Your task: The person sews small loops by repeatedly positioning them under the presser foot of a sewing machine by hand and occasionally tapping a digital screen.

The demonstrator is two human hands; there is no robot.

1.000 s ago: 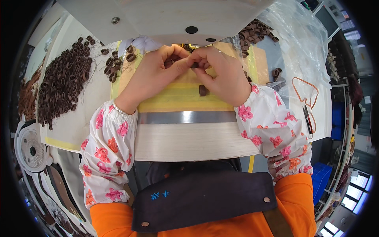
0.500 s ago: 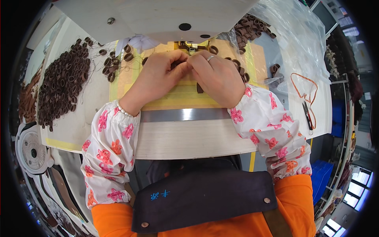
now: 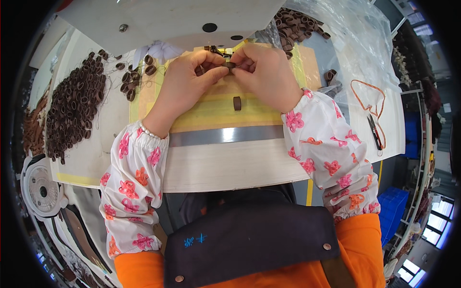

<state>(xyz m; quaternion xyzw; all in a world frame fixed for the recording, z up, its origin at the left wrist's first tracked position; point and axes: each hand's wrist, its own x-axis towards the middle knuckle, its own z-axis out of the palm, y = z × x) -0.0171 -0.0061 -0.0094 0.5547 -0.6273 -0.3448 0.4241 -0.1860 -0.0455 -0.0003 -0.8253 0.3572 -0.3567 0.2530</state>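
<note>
At the sewing machine's presser foot [image 3: 215, 50], my left hand [image 3: 191, 79] and my right hand [image 3: 266, 77] meet. Both are closed in pinches on a small brown band [image 3: 229, 65], one at each end, and their curled fingers partly hide it. Just nearer me, a loose brown loop [image 3: 237, 103] lies on the yellow-taped work surface [image 3: 206, 115], above a metal strip [image 3: 206, 137]. A large pile of brown loops [image 3: 77, 105] with loose threads sits at the left, and a smaller cluster [image 3: 129, 84] lies beside my left hand.
The white machine body [image 3: 158, 21] overhangs the hands. More loops [image 3: 297, 26] lie by crumpled clear plastic [image 3: 353, 31]. Black scissors [image 3: 374, 132] and an orange cord [image 3: 367, 86] are at the right. A white fan [image 3: 42, 189] stands left; a blue crate [image 3: 391, 213] is low right.
Compared with half a second ago, my fingertips have moved slightly away from me, closer to the presser foot, and the band between them shows more clearly. The loose loop below is now uncovered.
</note>
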